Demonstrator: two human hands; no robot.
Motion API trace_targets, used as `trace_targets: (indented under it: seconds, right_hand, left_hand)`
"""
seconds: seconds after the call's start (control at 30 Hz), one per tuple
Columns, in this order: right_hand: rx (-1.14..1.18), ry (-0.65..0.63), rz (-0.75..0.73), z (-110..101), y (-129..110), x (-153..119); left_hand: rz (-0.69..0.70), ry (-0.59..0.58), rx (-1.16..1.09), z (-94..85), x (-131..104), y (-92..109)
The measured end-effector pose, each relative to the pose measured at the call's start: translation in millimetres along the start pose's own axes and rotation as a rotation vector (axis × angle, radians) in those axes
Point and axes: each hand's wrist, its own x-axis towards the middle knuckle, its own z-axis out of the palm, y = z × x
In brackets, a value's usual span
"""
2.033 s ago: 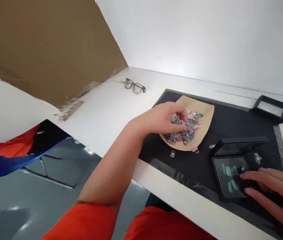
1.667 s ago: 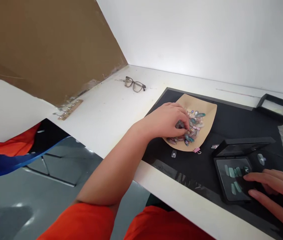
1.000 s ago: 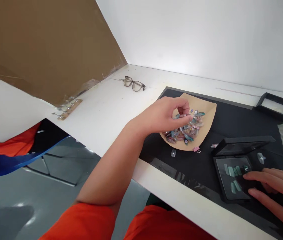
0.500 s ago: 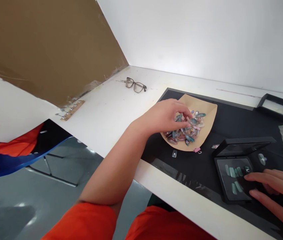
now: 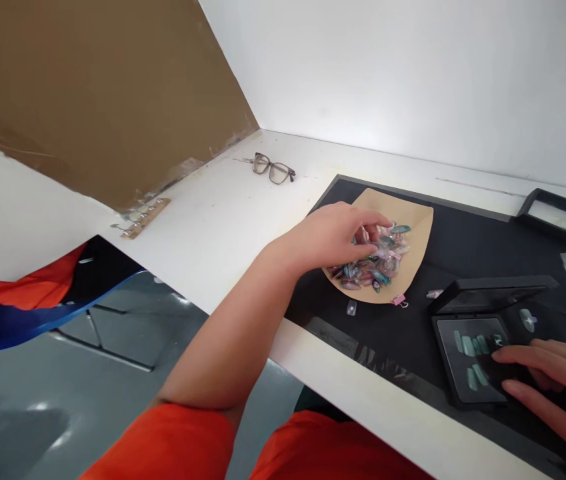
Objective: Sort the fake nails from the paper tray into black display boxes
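My left hand (image 5: 335, 233) reaches over a pile of press-on nails (image 5: 383, 257) in teal, pink and clear tones. They lie heaped in a tan paper tray (image 5: 415, 217) with a pink binder clip (image 5: 399, 300) on its rim. Thumb and index finger are apart, with the fingertips among the nails and nothing visibly gripped. My right hand (image 5: 563, 377) rests at the right side of an open black case (image 5: 447, 363), its fingers spread. Inside the case are several green nails (image 5: 469, 345); its lid (image 5: 497, 297) leans back. The fingers hide the case's right part.
A black mat (image 5: 477, 243) covers much of the white table (image 5: 197, 240). One loose nail (image 5: 351, 307) lies before the tray, another (image 5: 527, 320) right of the case. Behind are glasses (image 5: 273, 169) and a black frame (image 5: 557, 217). A brown panel (image 5: 103, 87) stands left.
My left hand's index finger has stretched forward and opened away from the thumb; the nail between them is no longer held up. My right hand stays by the case. The view shifts slightly.
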Motion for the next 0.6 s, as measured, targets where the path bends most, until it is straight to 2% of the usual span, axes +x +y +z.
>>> trace_targets:
  seconds: [0.17,0.27,0.47,0.6]
  right_hand:
    - [-0.018,0.016,0.013,0.6,0.2,-0.4]
    - [0.008,0.012,0.029,-0.3,-0.8,-0.1]
    - [0.026,0.015,0.015,-5.0,-5.1,6.3]
    - [0.002,0.042,0.009,-3.4,-4.3,6.0]
  left_hand:
    - [0.099,0.177,-0.087,2.8,-0.9,-6.6]
    - [0.115,0.226,-0.086,4.6,-0.9,-9.0]
    - [0.018,0.235,-0.018,4.2,0.1,-8.6]
    - [-0.055,0.15,0.003,1.3,0.2,-8.9]
